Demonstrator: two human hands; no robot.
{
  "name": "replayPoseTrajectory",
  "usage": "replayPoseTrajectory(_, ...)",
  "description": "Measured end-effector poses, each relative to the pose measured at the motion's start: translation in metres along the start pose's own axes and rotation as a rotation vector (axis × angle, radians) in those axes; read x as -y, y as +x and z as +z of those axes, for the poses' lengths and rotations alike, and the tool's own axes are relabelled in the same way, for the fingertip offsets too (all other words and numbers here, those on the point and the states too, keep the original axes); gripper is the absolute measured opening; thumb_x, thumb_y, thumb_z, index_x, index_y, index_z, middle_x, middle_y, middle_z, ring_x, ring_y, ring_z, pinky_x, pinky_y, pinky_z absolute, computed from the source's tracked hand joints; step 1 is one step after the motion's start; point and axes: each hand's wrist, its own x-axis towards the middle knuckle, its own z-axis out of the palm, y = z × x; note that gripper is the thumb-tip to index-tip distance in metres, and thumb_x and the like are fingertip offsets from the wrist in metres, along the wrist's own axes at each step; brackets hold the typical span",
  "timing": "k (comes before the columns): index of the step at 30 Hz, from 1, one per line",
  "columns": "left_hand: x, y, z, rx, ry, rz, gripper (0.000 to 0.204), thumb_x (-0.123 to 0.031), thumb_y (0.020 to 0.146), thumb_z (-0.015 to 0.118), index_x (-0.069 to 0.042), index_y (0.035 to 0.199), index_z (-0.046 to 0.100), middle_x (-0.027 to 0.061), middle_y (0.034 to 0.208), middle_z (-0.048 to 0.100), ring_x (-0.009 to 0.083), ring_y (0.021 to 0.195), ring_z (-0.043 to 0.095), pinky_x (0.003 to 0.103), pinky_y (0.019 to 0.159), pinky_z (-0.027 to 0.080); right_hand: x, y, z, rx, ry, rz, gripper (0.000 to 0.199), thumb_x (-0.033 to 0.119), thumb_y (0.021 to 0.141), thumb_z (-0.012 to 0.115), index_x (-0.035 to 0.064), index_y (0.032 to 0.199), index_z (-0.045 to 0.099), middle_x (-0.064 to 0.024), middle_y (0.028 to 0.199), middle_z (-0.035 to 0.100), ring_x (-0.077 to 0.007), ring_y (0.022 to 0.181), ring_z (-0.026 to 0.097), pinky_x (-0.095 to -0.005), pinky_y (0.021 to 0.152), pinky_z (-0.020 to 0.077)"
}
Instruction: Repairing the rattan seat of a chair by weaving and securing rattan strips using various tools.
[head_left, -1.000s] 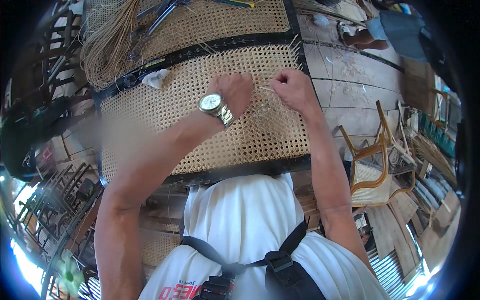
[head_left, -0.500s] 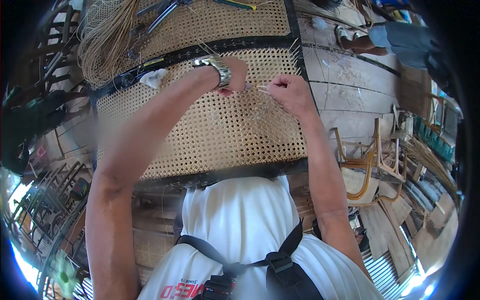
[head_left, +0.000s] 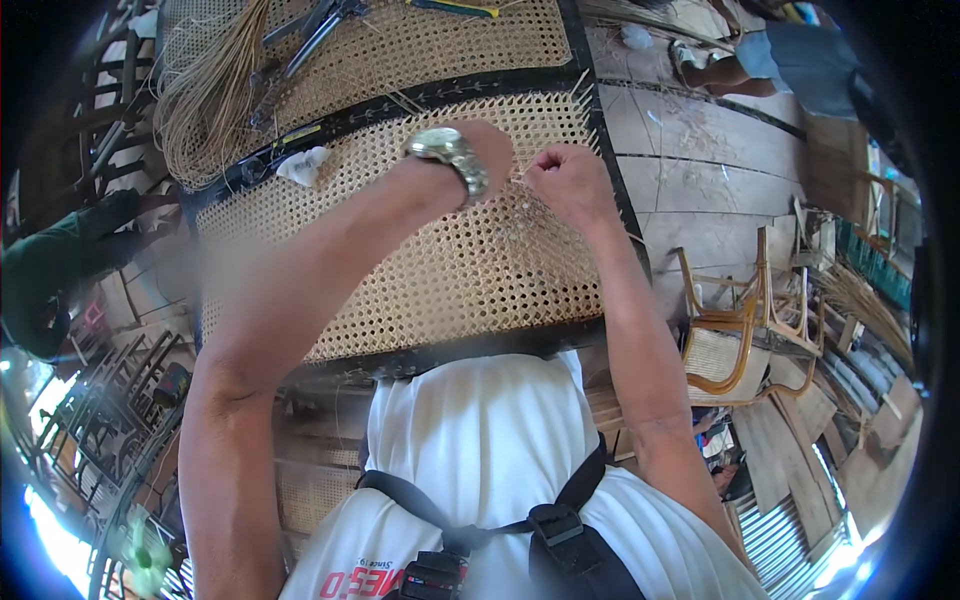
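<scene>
A pale, open-mesh woven cane panel (head_left: 450, 270) set in a dark frame lies flat in front of the person, reaching from just above the white shirt up to a black crossbar, and both hands work at its far right corner. The right hand (head_left: 565, 180) rests on the weave close to the panel's right edge, its fingers curled tightly together into a fist that seems to pinch a thin pale cane strand (head_left: 522, 176) running toward the other hand; the strand is too fine to follow with certainty. The left hand (head_left: 490, 150) lies just beside it, to the left, bent over at the wrist so that its fingers are hidden from view, and whether they are closed or apart cannot be told. A silver metal wristwatch (head_left: 450, 155) sits on the left wrist. Beyond the black crossbar a second woven cane panel (head_left: 440, 45) continues upward, with a loose bundle of tan cane strands (head_left: 205, 100) lying across its left part and dark metal tools (head_left: 315, 30) near them. A crumpled white scrap (head_left: 303, 165) lies on the near panel's upper left. To the right, on the plank floor, stands a bentwood cane chair frame (head_left: 740, 320).
</scene>
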Motion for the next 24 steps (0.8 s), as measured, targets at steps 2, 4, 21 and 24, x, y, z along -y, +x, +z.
replayPoseTrajectory(2,0.016,0.007,0.01,0.023,0.001,-0.003,0.023,-0.02,0.096,0.062,-0.001,0.099,0.074,0.0189,0.084,0.074,0.0215,0.075,0.074,0.041,0.066,0.058,0.002,0.001,0.008,-0.003,0.001,-0.008,0.02,0.025,0.078,0.065,0.0057,0.08,0.072,-0.0162,0.08,0.071,-0.0336,0.077,0.07,-0.0409,0.072,0.055)
replayPoseTrajectory(4,0.025,0.012,0.013,0.12,-0.154,-0.024,0.026,-0.022,0.099,0.06,0.0,0.106,0.072,0.0161,0.079,0.073,0.0187,0.068,0.072,0.038,0.064,0.056,0.002,0.002,0.012,-0.037,-0.061,-0.086,0.019,0.023,0.08,0.063,0.007,0.082,0.072,-0.0163,0.085,0.072,-0.0343,0.08,0.07,-0.0423,0.074,0.0554)
replayPoseTrajectory(21,0.172,-0.045,0.011,-0.597,0.211,-0.081,0.032,-0.04,0.095,0.061,-0.009,0.091,0.065,0.0129,0.079,0.067,0.0341,0.079,0.069,0.047,0.07,0.054,0.026,-0.023,0.016,-0.014,-0.378,-0.324,0.018,0.018,0.091,0.062,0.0034,0.098,0.07,-0.0138,0.1,0.068,-0.0296,0.101,0.065,-0.0484,0.093,0.0471)
replayPoseTrajectory(24,0.201,-0.085,-0.033,-0.357,0.077,-0.305,0.04,-0.05,0.09,0.062,-0.011,0.1,0.066,0.0157,0.101,0.073,0.0339,0.1,0.07,0.049,0.082,0.056,0.022,-0.01,0.017,-0.041,-0.126,-0.403,0.024,0.021,0.093,0.061,0.0083,0.111,0.072,-0.0201,0.112,0.066,-0.0319,0.11,0.064,-0.0486,0.108,0.0421)
